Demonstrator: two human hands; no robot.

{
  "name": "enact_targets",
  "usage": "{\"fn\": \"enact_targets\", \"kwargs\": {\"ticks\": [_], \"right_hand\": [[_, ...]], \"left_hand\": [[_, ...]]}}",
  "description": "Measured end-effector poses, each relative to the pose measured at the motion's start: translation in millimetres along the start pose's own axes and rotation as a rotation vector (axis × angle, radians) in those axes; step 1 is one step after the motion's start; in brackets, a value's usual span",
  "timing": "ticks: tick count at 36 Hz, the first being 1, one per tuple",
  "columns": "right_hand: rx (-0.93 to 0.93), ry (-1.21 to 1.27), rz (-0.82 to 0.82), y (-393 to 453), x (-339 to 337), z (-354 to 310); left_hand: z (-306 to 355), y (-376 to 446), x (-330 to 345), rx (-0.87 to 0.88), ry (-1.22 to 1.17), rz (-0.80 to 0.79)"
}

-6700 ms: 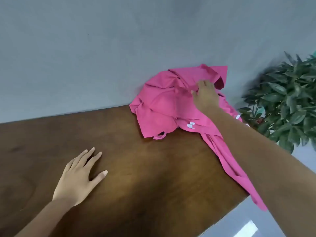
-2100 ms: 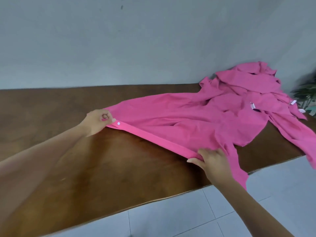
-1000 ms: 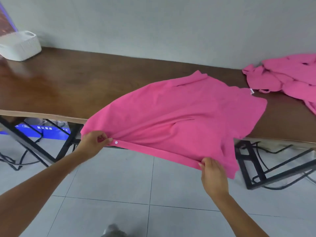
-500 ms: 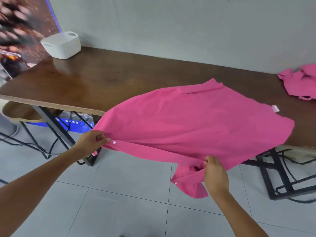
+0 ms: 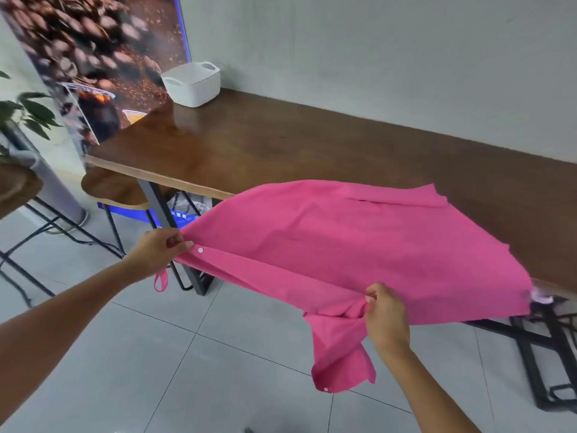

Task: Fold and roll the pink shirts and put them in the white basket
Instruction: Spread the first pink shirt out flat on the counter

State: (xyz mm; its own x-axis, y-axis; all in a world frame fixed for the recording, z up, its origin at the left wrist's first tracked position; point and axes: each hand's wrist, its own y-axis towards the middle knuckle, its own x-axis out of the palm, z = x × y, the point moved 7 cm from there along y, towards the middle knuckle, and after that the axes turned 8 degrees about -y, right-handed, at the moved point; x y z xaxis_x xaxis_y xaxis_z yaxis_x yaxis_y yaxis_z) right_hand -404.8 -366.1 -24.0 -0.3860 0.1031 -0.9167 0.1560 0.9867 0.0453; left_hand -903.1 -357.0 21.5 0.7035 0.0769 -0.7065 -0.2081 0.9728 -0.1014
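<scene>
1 pink shirt (image 5: 359,245) is held spread out in the air in front of the counter (image 5: 281,145), its far portion lying over the counter's near edge and surface. The left hand (image 5: 156,254) pinches the buttoned front band at its left end, thumb and fingers closed on the cloth just beside 1 white button (image 5: 200,250). A small pink loop (image 5: 160,281) hangs below this hand. The right hand (image 5: 385,314) grips the same band further to the right, fingers curled round bunched fabric. Between the 2 hands the band runs taut and slopes down to the right. Below the right hand a flap of the shirt hangs loose toward the floor (image 5: 156,354), with a second button visible near its lower corner. A white label shows at the shirt's right edge, blurred.

The white basket (image 5: 192,84) stands upright at the far left end of the counter, against the wall and well apart from the shirt. Its contents cannot be seen.

A large poster (image 5: 93,57) of coffee beans stands beside the counter's left end. A round wooden stool (image 5: 112,189) sits at that corner. Plant leaves (image 5: 28,114) show at the left frame edge. Black metal frames support the counter.
</scene>
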Motion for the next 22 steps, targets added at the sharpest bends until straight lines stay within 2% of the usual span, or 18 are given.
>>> {"fn": "enact_targets", "kwargs": {"ticks": [10,22], "right_hand": [[-0.073,0.241,0.101,4.1,-7.2,-57.3],[0.172,0.511,0.267,-4.7,-33.4,-45.0]], "left_hand": [[-35.2,-0.5,-57.4,0.009,0.059,0.060],[3.5,10.4,-57.0,0.120,-0.030,0.135]]}}
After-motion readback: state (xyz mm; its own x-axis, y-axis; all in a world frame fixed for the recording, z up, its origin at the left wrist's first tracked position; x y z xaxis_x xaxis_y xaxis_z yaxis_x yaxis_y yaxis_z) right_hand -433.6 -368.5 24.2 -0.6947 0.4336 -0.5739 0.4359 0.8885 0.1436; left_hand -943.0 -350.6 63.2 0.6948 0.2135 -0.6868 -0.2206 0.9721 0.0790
